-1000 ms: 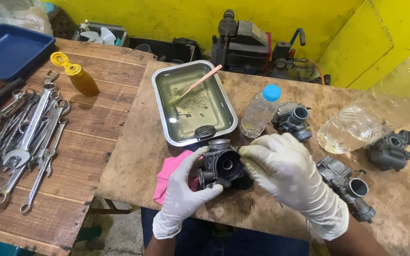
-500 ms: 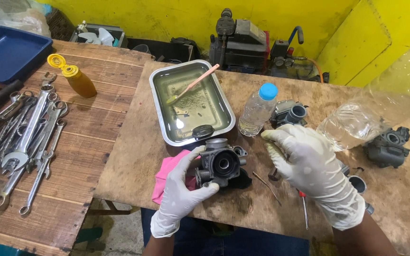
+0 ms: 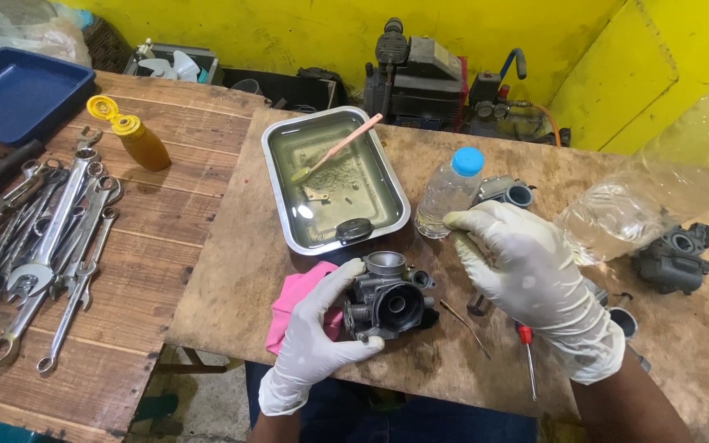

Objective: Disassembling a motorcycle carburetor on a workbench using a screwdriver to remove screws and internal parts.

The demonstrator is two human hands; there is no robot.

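My left hand (image 3: 315, 332), in a white glove, grips a grey metal carburetor (image 3: 387, 299) and holds it upright on the brown board, its round bore facing me. A pink cloth (image 3: 293, 301) lies under the hand. My right hand (image 3: 527, 275), also gloved, hovers to the right of the carburetor with curled fingers and nothing visible in it. Below that hand a red-handled screwdriver (image 3: 528, 357) lies on the board, and a thin wire (image 3: 464, 324) rests beside the carburetor.
A metal tray (image 3: 281, 197) of liquid holds a toothbrush (image 3: 334, 150) and a black cap. A clear bottle (image 3: 448, 194) with a blue cap stands near. More carburetors (image 3: 673, 258) lie right. Wrenches (image 3: 51, 238), a yellow bottle (image 3: 134, 136) and a blue tray (image 3: 18, 90) sit left.
My right hand has lifted off the carburetor and drawn away to the right. The screwdriver now lies uncovered on the board. The left hand keeps its grip.
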